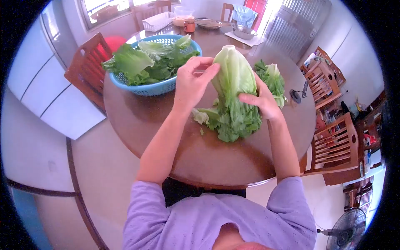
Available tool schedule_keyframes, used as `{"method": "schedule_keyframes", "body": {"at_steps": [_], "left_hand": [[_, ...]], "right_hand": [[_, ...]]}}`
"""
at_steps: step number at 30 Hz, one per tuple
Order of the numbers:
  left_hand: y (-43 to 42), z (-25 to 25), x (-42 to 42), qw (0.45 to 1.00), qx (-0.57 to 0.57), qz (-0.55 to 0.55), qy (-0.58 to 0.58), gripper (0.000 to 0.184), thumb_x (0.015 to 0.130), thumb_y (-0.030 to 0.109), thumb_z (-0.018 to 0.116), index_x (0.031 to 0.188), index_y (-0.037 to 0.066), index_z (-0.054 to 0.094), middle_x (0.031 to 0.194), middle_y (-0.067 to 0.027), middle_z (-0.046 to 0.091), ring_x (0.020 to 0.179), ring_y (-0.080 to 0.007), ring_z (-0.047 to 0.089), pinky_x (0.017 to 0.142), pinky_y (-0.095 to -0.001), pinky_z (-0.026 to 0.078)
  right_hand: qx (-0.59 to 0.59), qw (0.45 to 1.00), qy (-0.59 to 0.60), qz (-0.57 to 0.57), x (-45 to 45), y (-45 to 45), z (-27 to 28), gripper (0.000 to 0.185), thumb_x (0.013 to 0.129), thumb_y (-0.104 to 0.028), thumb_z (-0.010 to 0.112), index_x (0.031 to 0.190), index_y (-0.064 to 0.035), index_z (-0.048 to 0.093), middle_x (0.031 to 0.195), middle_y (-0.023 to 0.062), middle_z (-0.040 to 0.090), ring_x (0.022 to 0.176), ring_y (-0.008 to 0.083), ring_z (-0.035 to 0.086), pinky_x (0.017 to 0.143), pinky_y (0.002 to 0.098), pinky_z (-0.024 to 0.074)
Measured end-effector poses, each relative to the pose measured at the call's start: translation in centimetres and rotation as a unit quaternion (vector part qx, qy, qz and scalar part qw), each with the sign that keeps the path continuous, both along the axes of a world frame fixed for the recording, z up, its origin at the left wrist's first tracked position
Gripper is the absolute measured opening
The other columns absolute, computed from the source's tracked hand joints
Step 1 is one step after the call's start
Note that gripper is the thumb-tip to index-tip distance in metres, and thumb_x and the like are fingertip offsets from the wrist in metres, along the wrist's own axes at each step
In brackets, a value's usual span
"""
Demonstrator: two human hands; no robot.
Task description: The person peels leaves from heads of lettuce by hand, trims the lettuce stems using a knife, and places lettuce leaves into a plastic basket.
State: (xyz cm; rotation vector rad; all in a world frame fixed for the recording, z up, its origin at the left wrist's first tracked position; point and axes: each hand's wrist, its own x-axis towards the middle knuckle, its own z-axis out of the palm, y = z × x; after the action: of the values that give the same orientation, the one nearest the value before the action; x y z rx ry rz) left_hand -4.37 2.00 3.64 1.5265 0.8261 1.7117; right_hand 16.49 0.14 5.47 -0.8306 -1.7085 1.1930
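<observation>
Lettuce point(233, 79) at 12 o'clock, base up; right hand point(266, 102) clamped round its side, left hand point(192, 81) touching its opposite edge, can't tell if pinching. Hard tug there could tear leaf or twist head loose. Basket point(156, 88), 11 o'clock: heaped with leaves point(135, 58), some overhanging; a knock might spill them. Bowl point(243, 32), far 12: contents unclear.

Bright daylight from blown-out window point(106, 10) and doorway point(268, 16), tabletop point(225, 162) sheen, fisheye curvature, black corners.
</observation>
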Motion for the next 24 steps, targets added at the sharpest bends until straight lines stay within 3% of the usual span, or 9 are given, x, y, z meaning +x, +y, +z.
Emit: {"method": "schedule_keyframes", "body": {"at_steps": [1,5,11,20,24], "left_hand": [[-0.1,0.2,-0.1,1.0,0.007,-0.001,-0.012,0.018,0.084,0.014,0.069,0.094,-0.001,0.069,0.093,-0.0054,0.068,0.081,-0.0095,0.062,0.07,-0.0242,0.049],[-0.2,0.4,-0.5,1.0,0.0,-0.005,-0.011,0.018,0.083,0.013,0.069,0.095,-0.001,0.069,0.081,-0.0038,0.069,0.073,-0.0085,0.061,0.068,-0.0221,0.048],[-0.4,1.0,-1.7,0.996,-0.005,-0.009,0.09,0.021,0.086,0.017,0.068,0.096,-0.002,0.068,0.084,0.0002,0.066,0.076,-0.0064,0.058,0.071,-0.0207,0.046],[0.2,1.0,-2.7,0.993,-0.034,-0.06,0.099,0.018,0.084,0.014,0.068,0.094,-0.002,0.069,0.08,-0.0021,0.067,0.072,-0.0068,0.059,0.064,-0.0215,0.047],[0.3,0.8,-2.0,0.99,-0.06,-0.071,0.103,0.021,0.087,0.016,0.066,0.098,-0.002,0.067,0.083,-0.0019,0.066,0.074,-0.007,0.059,0.065,-0.0222,0.048]], "right_hand": [[-0.007,1.0,0.008,0.001,0.1,-0.1,0.1,0.081,0.068,-0.018,0.081,0.137,-0.0027,0.041,0.125,0.0064,0.055,0.116,0.0172,0.049,0.102,0.0316,0.0363],[-0.014,1.0,0.012,0.006,0.8,0.0,0.1,0.082,0.067,-0.017,0.081,0.137,-0.0026,0.042,0.125,0.006,0.055,0.116,0.0171,0.05,0.102,0.0315,0.0362],[-0.041,0.999,0.013,0.003,2.1,-0.5,0.7,0.083,0.064,-0.019,0.081,0.136,-0.0008,0.043,0.125,0.0069,0.056,0.114,0.0177,0.052,0.101,0.0308,0.0376],[-0.113,0.993,0.006,0.038,4.2,0.3,0.0,0.075,0.069,-0.023,0.079,0.134,-0.0013,0.047,0.12,0.0065,0.059,0.109,0.0154,0.054,0.097,0.0294,0.0405],[-0.047,0.997,-0.068,0.003,2.6,-0.9,1.3,0.071,0.071,-0.02,0.078,0.133,-0.0013,0.049,0.12,0.0059,0.059,0.109,0.0147,0.053,0.098,0.0284,0.0399]]}}
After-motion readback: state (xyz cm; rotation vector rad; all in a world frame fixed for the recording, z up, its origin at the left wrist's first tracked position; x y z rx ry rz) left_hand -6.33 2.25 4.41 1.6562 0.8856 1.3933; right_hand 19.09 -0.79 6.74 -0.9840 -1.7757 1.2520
